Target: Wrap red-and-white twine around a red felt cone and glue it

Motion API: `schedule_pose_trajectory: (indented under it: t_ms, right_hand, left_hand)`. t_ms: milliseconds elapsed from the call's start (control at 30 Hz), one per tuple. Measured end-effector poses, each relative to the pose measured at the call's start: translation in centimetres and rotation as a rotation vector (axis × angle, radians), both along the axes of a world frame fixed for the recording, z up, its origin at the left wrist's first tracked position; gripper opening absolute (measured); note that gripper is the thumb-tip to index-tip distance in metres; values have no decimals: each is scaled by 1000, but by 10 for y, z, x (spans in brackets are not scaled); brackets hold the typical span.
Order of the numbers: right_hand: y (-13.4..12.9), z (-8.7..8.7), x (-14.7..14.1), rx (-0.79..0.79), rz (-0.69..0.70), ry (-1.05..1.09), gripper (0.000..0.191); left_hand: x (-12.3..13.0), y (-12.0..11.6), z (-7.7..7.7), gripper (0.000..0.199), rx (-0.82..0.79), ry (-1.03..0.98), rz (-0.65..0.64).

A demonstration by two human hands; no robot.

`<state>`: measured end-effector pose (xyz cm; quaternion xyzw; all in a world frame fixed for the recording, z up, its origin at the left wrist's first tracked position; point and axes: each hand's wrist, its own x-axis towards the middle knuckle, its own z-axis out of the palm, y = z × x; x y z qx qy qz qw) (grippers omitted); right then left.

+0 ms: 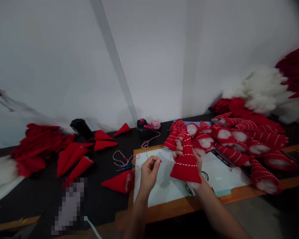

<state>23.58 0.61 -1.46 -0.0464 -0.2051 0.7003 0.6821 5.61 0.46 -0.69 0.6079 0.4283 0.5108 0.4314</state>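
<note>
While the right hand grips a red felt cone near the bottom centre of this head-worn view, its fingers curl around the cone from behind and show at its upper left edge. The left hand is just left of the cone, with thumb and fingers pinched on a length of red-and-white twine that runs taut across to the cone. More of this twine spirals around the cone, whose wide end points down and shows white stuffing.

Both hands are above a white board with an orange wooden edge. Loose twine loops across the black worktop at centre left, beside blue-handled scissors, and rises to a twine ball at the back, next to a small black-and-pink object.

To the right lies a heap of stuffed cones wrapped in the same twine, with a mass of white stuffing behind them at upper right. On the left are flat red felt pieces, unwrapped red cones, and a black cup. A pixelated patch hides something at lower left.
</note>
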Motion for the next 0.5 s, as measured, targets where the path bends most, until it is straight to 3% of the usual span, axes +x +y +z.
schedule_pose_trajectory:
  t_ms: [200, 267, 400, 500]
  right_hand:
    - [-7, 9, -12, -63, -157, -140, 29]
    - [-5, 12, -15, -77, -172, -165, 30]
    - [1, 19, -24, -113, -200, -225, 35]
    - [6, 21, -30, -130, -378, -218, 37]
  left_hand:
    - [18, -3, -22, 36, -172, -100, -113]
    - [27, -7, -32, 35, -159, -111, -143]
    - [44, -23, -51, 33, -63, 53, -71]
    - [50, -39, -53, 30, -28, 241, -72]
